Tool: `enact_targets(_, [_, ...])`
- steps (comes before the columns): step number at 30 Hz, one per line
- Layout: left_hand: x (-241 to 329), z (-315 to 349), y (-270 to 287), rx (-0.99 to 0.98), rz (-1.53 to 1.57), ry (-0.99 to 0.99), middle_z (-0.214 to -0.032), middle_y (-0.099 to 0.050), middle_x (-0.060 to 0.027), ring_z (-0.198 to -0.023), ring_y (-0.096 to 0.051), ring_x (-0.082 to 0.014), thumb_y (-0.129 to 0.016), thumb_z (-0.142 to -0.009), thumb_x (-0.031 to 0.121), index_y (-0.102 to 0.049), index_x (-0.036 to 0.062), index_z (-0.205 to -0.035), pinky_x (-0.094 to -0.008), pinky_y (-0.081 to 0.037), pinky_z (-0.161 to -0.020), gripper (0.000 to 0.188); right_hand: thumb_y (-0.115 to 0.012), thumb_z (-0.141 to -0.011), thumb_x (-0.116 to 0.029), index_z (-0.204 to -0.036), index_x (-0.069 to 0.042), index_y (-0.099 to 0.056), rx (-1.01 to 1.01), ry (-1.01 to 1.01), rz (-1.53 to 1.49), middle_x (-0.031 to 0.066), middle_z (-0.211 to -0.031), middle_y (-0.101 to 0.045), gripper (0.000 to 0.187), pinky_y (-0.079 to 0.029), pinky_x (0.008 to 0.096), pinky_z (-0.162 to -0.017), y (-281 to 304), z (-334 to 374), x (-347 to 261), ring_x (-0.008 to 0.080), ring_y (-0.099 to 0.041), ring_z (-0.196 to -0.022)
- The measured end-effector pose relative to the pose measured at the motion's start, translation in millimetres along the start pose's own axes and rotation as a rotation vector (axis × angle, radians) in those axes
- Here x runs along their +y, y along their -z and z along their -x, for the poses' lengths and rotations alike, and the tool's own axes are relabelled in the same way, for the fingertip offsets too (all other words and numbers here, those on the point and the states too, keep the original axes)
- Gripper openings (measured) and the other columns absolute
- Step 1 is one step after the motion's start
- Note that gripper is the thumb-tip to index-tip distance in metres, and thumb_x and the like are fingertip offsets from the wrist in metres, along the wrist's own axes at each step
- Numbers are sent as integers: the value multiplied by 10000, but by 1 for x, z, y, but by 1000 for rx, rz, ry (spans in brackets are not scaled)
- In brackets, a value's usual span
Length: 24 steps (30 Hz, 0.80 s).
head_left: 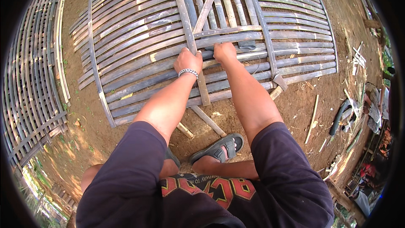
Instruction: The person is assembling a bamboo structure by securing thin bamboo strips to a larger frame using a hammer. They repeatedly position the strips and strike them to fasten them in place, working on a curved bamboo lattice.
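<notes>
A panel of split bamboo slats [139, 65] lies before me, crossed by upright battens. My left hand [188, 62] is closed in a fist against the upright bamboo batten [204, 90] left of centre; what its fingers hold is hidden. Just right of it, my right hand [225, 53] is closed at one end of a dark, flexible-looking strip [207, 54], which shows in the gap between both hands. Another dark flat piece [247, 44] lies on the slats beyond my right hand. Both hands rest low over the panel, their fingertips mostly out of sight.
A metal-headed tool [279, 82] with a wooden handle leans at the panel's near edge. A second bamboo panel [31, 59] stands at far left. Thin bamboo offcuts [312, 118] and a black curved piece [338, 116] lie on the dirt at right. My sandal [219, 148] is close below.
</notes>
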<state>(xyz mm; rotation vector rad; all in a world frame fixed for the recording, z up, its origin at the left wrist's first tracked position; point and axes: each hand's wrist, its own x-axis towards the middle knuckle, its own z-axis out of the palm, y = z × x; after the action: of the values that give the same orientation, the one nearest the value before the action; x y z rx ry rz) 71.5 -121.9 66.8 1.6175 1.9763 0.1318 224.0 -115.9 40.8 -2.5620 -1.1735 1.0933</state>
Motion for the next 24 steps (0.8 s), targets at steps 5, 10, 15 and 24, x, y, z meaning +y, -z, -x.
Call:
enact_targets(5, [0,0,1,-3,-11,9,-1019,-729,-238,-986,-702,-409,-698,-860,439,-657,6,-1050,-504,-544,-876,474,-551,-916,-338,-1029,51,-734,105,64,-21,282,-1141,-693,445,-505,457,-1003,-1,12,5,420,-665,-1103])
enact_targets(10, [1,3,3,13,0,17,-1025,-728,-235,-989,-701,-407,-694,-859,433,-658,12,-1047,-507,-541,-881,463,-560,-907,-335,-985,46,-733,133,180,29,287,-1117,-694,426,-503,466,-1001,2,18,10,434,-662,-1087])
enact_targets(15, [10,6,10,-6,-17,10,-1022,-733,-225,-984,-708,-394,-703,-862,407,-652,12,-1042,-497,-537,-889,437,-550,-918,-320,-981,34,-729,79,281,135,286,-1112,-694,402,-505,474,-991,4,4,33,430,-664,-1080])
enact_targets(24, [-1,0,1,-20,26,35,-1012,-727,-239,-994,-698,-408,-715,-849,423,-665,5,-1031,-500,-544,-880,459,-684,-901,-414,-1256,40,-568,216,-62,-96,268,-1156,-694,587,-504,469,-1004,9,39,-1,415,-657,-1130])
